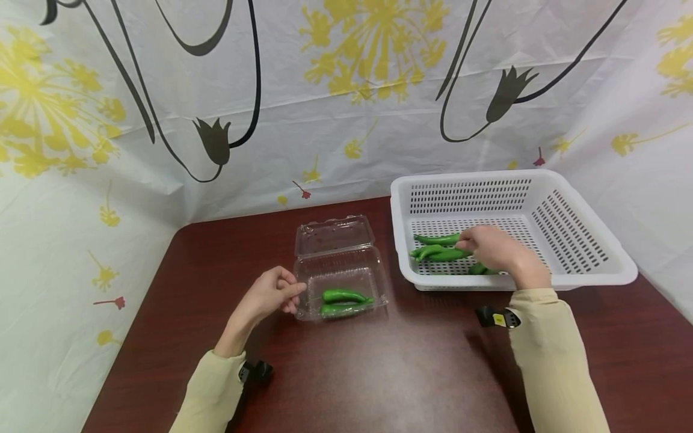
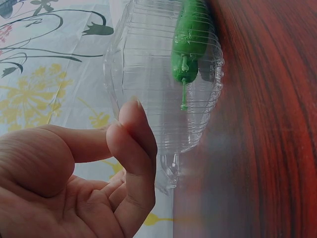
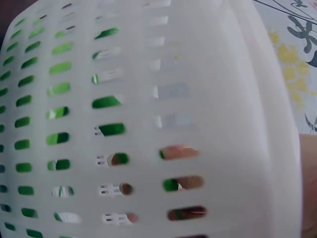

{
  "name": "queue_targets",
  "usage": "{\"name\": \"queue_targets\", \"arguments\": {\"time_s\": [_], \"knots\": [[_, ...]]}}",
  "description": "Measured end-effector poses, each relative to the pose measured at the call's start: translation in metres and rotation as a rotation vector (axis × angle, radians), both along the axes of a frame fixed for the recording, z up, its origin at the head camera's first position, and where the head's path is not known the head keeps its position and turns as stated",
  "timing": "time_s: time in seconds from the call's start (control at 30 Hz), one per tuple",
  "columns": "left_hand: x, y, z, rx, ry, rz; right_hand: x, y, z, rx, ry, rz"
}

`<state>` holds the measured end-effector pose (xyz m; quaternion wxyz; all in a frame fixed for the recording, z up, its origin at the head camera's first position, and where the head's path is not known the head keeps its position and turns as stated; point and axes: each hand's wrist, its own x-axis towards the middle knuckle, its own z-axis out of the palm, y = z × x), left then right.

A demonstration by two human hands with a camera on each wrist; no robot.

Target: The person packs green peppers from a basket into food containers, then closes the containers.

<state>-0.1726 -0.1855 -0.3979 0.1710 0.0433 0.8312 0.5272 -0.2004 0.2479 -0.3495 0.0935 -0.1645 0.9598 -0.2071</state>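
Observation:
A clear plastic clamshell box stands on the table with its lid tilted back. Two green chili peppers lie near its front side. My left hand pinches the box's left rim between thumb and index finger; in the left wrist view, a pepper shows through the ribbed plastic. Inside the white slotted basket, several more green peppers lie at the left. There my right hand holds a pepper by its end, fingertips partly hidden. In the right wrist view the basket wall covers most of that hand.
Both containers stand on a dark red wooden table, the basket to the right of the box. Its raised front rim lies under my right wrist. A flower-printed white sheet hangs behind the table and along its sides.

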Motion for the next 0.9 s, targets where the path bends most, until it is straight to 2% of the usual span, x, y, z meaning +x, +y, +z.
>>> {"name": "queue_targets", "arguments": {"time_s": [0.43,0.9], "knots": [[-0.002,-0.001,-0.003,-0.004,-0.014,0.014,0.003,0.005,0.009,-0.022,0.040,-0.002],[-0.004,-0.001,-0.004,0.002,-0.019,0.015,0.005,0.002,0.017,-0.042,0.225,0.034]]}}
